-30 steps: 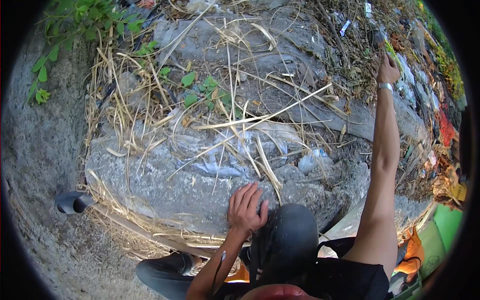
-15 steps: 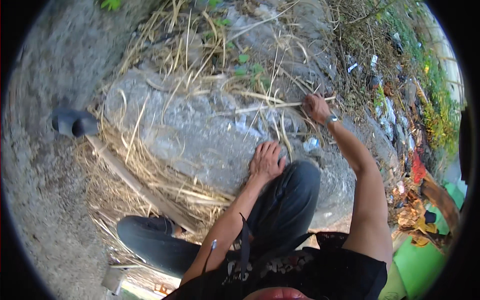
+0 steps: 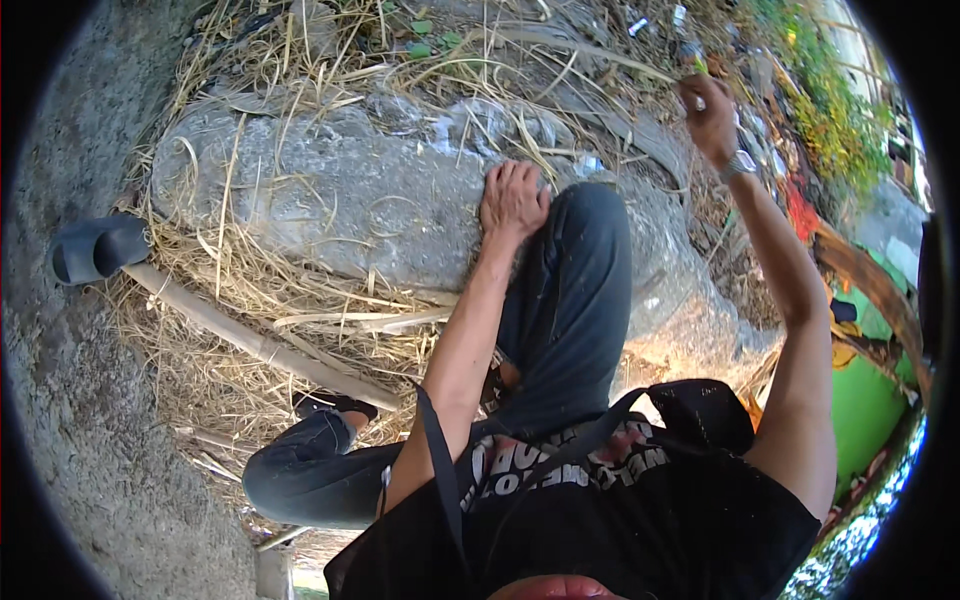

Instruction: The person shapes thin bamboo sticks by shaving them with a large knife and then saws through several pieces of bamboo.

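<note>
My left hand (image 3: 514, 203) rests on a large grey rock slab (image 3: 330, 195), fingers laid over its top beside my raised knee. It holds nothing. Out to the far right, my right hand (image 3: 708, 120), with a watch (image 3: 740, 164) on the wrist, is raised with its fingers closed. From those fingers a long pale strip of dry plant fibre (image 3: 600, 52) stretches leftward over the rocky ground. More dry strips and curled shavings (image 3: 330, 72) lie along the slab's far side.
A thick straw heap (image 3: 200, 345) lies on the slab's near side, with a wooden pole (image 3: 260, 345) across it. A dark slipper (image 3: 98, 248) is by the pole's far end. Bushes (image 3: 835, 110), a curved brown log (image 3: 880, 285) and green sheeting (image 3: 862, 425) are at the right.
My right hand has lifted away from the rock, moving right and farther out with the strip trailing from it. My left hand stays on the slab; the whole view has shifted.
</note>
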The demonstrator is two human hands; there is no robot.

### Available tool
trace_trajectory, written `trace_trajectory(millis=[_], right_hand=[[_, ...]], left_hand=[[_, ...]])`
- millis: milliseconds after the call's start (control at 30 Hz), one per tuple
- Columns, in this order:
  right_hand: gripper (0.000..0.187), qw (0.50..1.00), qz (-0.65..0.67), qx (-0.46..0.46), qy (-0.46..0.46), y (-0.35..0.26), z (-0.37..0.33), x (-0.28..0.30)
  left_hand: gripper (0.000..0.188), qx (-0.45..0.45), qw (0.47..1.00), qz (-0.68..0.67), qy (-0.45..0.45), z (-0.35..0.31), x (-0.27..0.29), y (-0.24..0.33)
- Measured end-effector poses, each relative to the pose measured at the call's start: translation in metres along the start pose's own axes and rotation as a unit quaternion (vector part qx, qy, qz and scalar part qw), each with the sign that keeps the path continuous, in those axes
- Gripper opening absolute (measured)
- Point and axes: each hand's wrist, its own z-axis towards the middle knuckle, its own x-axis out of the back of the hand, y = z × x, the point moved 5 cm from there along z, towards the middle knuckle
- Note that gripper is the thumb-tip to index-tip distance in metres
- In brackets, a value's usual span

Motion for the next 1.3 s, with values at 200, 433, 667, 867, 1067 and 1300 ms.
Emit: trace_trajectory(millis=[200, 433, 667, 867, 1067, 1300], right_hand=[[0.015, 0.982, 0.042, -0.127, 0.131, -0.058, -0.044, 0.141], [0.010, 0.953, 0.246, -0.172, 0.037, -0.224, -0.111, 0.183], [0.009, 0.931, 0.327, 0.045, -0.155, -0.537, -0.091, 0.129], [0.012, 0.919, 0.300, 0.136, -0.215, -0.634, -0.086, 0.100], [0.010, 0.922, 0.336, 0.141, -0.130, -0.694, -0.056, 0.067], [0.012, 0.944, 0.238, 0.201, -0.107, -0.720, -0.029, -0.069]], left_hand=[[0.027, 0.013, 0.969, -0.235, 0.071, -0.027, 0.076, -0.046], [0.023, 0.140, 0.944, -0.173, 0.244, -0.165, 0.338, -0.010], [0.022, 0.079, 0.944, -0.082, 0.310, -0.387, 0.533, 0.052], [0.016, 0.297, 0.909, -0.011, 0.293, -0.420, 0.481, -0.049], [0.017, 0.267, 0.940, -0.052, 0.206, -0.463, 0.460, -0.077], [0.025, 0.262, 0.958, 0.007, 0.119, -0.522, 0.425, -0.034]])
